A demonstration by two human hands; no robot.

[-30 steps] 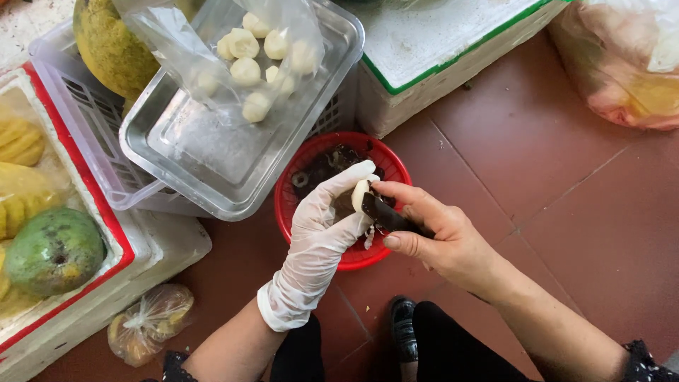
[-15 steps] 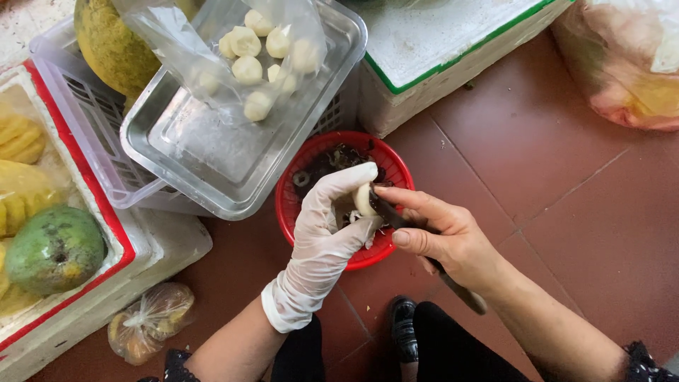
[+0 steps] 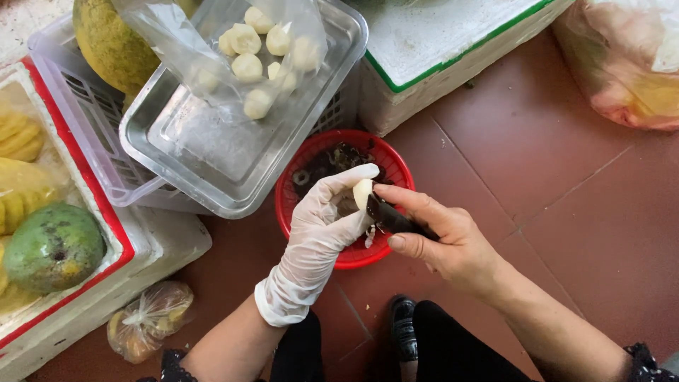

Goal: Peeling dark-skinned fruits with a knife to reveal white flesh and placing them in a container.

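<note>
My left hand (image 3: 318,230), in a white glove, holds a small pale, partly peeled water chestnut (image 3: 362,192) over a red plastic basket (image 3: 318,244). My right hand (image 3: 442,237) is bare and grips a dark knife (image 3: 392,218) with its blade against the chestnut. Dark peelings lie in the basket (image 3: 332,161). Several peeled white chestnuts (image 3: 258,53) rest on a clear plastic bag inside a metal tray (image 3: 212,152) just behind the basket.
A white foam box (image 3: 438,64) with a green edge stands at the back. At left a red-rimmed foam box (image 3: 152,244) holds a green mango (image 3: 53,247) and yellow fruit pieces. A small bag (image 3: 145,322) lies on the red tile floor. A filled plastic bag (image 3: 629,64) sits top right.
The knife has shifted in my right hand and its blade now lies against the chestnut. Both hands stay over the red basket, with the gloved fingers turning the chestnut slightly.
</note>
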